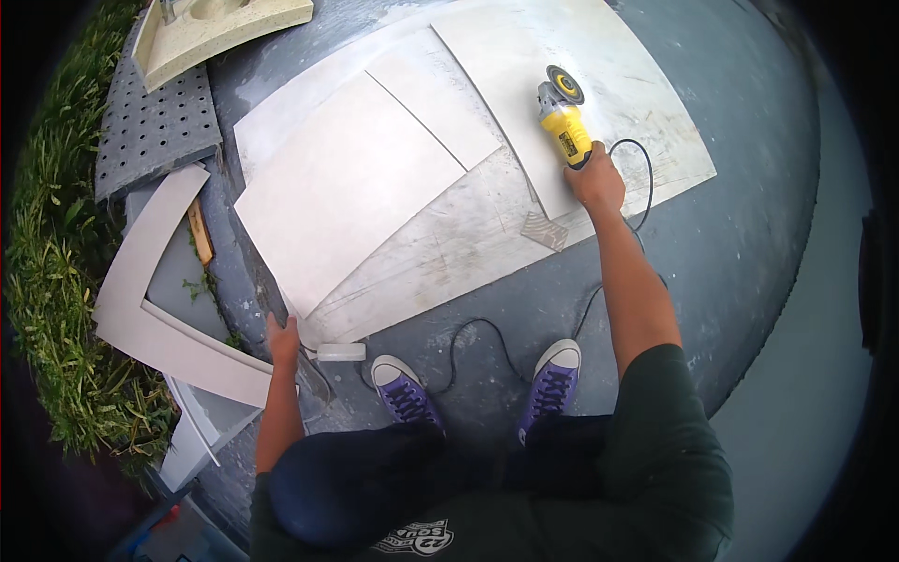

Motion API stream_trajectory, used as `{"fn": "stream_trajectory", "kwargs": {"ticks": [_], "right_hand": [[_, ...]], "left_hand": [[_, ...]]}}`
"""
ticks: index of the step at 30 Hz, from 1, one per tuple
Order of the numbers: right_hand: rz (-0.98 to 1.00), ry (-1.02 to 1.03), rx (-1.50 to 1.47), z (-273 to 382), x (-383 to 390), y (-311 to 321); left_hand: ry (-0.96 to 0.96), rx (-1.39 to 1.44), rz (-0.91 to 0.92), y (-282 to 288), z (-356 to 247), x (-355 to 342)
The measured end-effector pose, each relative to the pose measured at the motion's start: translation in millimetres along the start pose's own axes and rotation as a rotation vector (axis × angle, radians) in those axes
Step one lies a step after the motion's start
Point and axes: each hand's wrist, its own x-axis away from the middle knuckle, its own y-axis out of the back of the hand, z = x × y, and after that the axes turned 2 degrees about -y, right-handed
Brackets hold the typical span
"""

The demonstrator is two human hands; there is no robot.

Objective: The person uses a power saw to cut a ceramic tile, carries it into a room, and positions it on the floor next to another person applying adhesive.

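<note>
My right hand (596, 180) grips a yellow angle grinder (569, 131), its dark disc raised at the front, over a cream panel (487, 56). A black cord (650, 187) trails from it. My left hand (283, 339) is closed near the bottom corner of another cream sheet (346, 169); what it holds is too small to make out. Beside that hand lies a white block (341, 352). Beneath the sheets is a larger, scuffed pale board (403, 272).
An L-shaped offcut (131, 290) lies at left, with a wood strip (199, 231), a perforated grey slab (150, 131) and a speckled basin piece (215, 14). Grass (47, 281) borders the grey floor (740, 244). Cord loops lie around my purple sneakers (403, 393).
</note>
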Motion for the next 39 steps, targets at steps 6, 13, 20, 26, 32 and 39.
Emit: {"fn": "stream_trajectory", "kwargs": {"ticks": [6, 13, 20, 26, 32, 39], "right_hand": [[-0.076, -0.007, 0.067, -16.3, -2.2, -10.8], [-0.186, 0.066, 0.181, -11.2, 1.7, -34.4], [-0.161, 0.030, 0.180, -14.0, -4.1, -35.3], [-0.117, 0.041, 0.199, -24.2, -8.4, -34.8], [-0.170, 0.118, 0.331, -23.7, 6.4, -19.1], [0.085, 0.508, 0.612, -27.1, 35.0, 50.3]], "left_hand": [[0.085, 0.089, 0.178, -8.6, -48.7, 18.1], [0.051, -0.348, 0.018, -19.8, -57.1, 1.7], [-0.007, 0.035, 0.025, -30.0, -55.7, -35.6], [0.117, 0.367, 0.133, -22.3, -52.6, -77.9], [0.166, 0.499, 0.108, -0.1, -71.0, -133.5], [0.250, 0.587, 0.079, -7.1, -84.3, -160.5]]}}
